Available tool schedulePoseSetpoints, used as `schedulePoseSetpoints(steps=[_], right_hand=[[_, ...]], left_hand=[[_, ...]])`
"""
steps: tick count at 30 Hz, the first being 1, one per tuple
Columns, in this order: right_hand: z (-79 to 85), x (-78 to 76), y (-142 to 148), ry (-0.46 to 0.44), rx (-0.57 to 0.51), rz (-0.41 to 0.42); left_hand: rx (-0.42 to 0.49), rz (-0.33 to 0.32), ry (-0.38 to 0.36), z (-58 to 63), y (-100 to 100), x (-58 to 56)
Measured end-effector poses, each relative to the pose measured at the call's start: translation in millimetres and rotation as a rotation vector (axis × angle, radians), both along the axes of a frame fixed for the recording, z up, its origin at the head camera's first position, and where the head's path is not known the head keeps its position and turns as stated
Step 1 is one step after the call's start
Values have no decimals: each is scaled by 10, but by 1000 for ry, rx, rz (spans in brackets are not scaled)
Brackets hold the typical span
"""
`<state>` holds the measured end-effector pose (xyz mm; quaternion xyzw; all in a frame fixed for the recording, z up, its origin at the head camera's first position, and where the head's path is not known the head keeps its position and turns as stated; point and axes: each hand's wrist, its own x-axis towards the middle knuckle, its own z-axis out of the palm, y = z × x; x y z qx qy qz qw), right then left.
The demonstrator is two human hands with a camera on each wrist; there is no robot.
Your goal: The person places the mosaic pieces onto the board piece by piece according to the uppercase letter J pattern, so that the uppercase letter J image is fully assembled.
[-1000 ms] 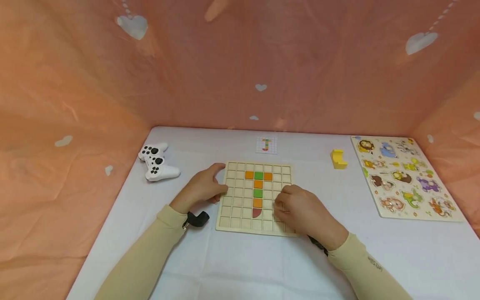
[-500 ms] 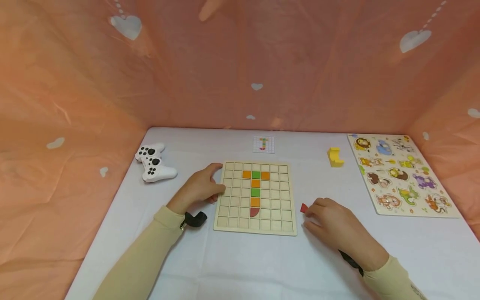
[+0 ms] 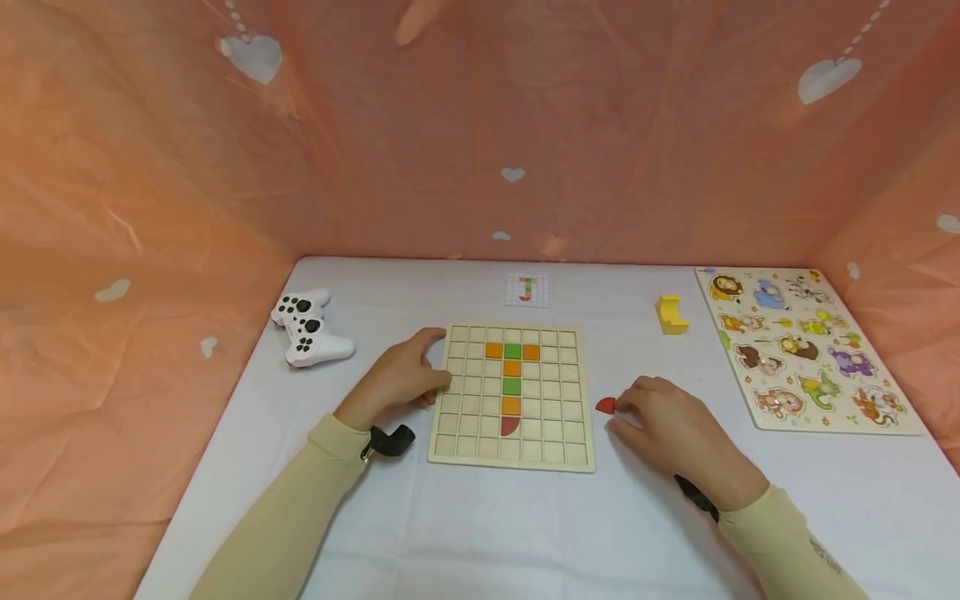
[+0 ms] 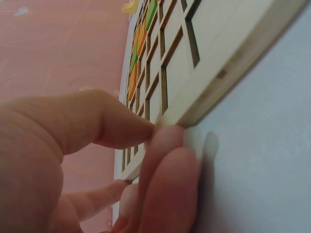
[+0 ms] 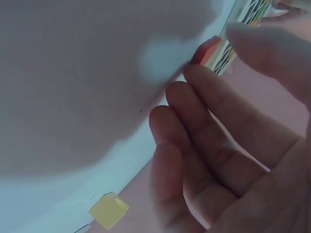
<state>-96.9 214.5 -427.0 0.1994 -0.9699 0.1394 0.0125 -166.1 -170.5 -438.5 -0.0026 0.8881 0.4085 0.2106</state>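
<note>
A wooden grid board [image 3: 468,450] lies flat on the white table. Orange, green and red tiles [image 3: 512,386] in it form a T-like column with a red quarter-round tile [image 3: 510,426] at its foot. My left hand [image 3: 397,375] grips the board's left edge; in the left wrist view the thumb [image 4: 121,121] and fingers pinch its rim. Right of the board lies a loose red quarter-round tile [image 3: 606,405]. My right hand [image 3: 675,429] is beside it, a fingertip touching or very near the tile; in the right wrist view the thumb [image 5: 262,51] stays apart from it.
A small card [image 3: 527,290] with a coloured pattern lies behind the board. At the left is a white game controller [image 3: 311,329]. A yellow block [image 3: 671,315] and an animal puzzle board [image 3: 810,350] are at the right. Orange-pink cloth [image 3: 510,125] surrounds the table.
My right hand has moved off the board's right side to the table beside it. The loose red tile has come into view and turned slightly. My left hand keeps its hold.
</note>
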Motion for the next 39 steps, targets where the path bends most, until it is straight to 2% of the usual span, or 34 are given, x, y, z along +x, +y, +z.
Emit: schedulePoseSetpoints(steps=[9,20,27,34,39], right_hand=[[10,-154,-112,-6,18,25],[13,-195,-124,-18,17,14],[37,-207,-157,6,6,34],[75,-271,-452,7,-9,96],[83,-287,-768,52,-40,181]], left_hand=[[2,0,1,-6,6,9],[9,0,2,0,5,9],[-1,0,7,-16,-9,0],[0,0,6,-15,-11,-1],[-2,-4,6,2,-9,0]])
